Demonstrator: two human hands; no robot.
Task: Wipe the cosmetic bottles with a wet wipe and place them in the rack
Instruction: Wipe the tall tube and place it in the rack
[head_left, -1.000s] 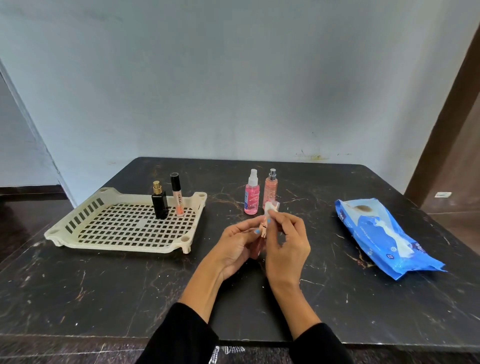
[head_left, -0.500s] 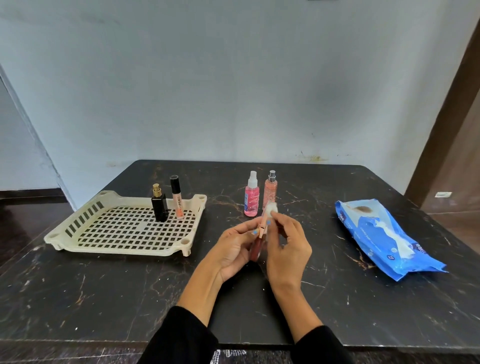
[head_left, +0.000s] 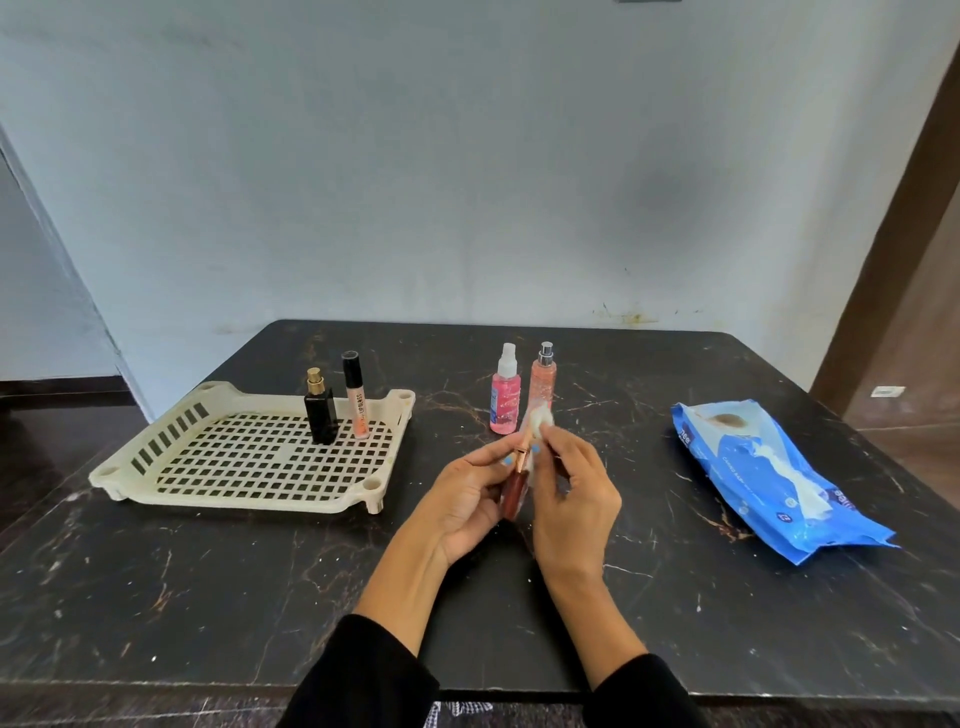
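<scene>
Lower end of slim reddish-brown cosmetic tube with rose-gold collar (head_left: 515, 493) buried in left hand (head_left: 467, 506); cap end covered by crumpled white wet wipe (head_left: 540, 418). Tube tilted, held above black marbled counter (head_left: 234, 582), near its middle. Left-hand fingers (head_left: 493, 460) curled closed around tube body. Right hand (head_left: 574, 512) beside it, fingers pinched shut on wipe, pressing wipe to top of tube; more white wipe just visible between both hands. Print on tube impossible to read.

Directly behind hands, partly overlapped by wipe: two upright spray bottles on counter, just beside each other — pink plastic bottle with white cap (head_left: 505, 392) and peach bottle with silver nozzle (head_left: 544, 379).

To left, cream perforated plastic rack (head_left: 249, 462) resting flat on counter, holding two upright items at its far edge: square black bottle with gold sprayer (head_left: 319, 408) and peach lip-gloss tube with black cap (head_left: 356, 397), close together.

To right, well apart from hands, blue plastic wet-wipe pack (head_left: 774, 473) lying flat, white sheet poking from its opening.

Count: five cosmetic containers, one rack, one pack, one wipe in use. Black sleeves (head_left: 363, 675) cut off at bottom edge.
</scene>
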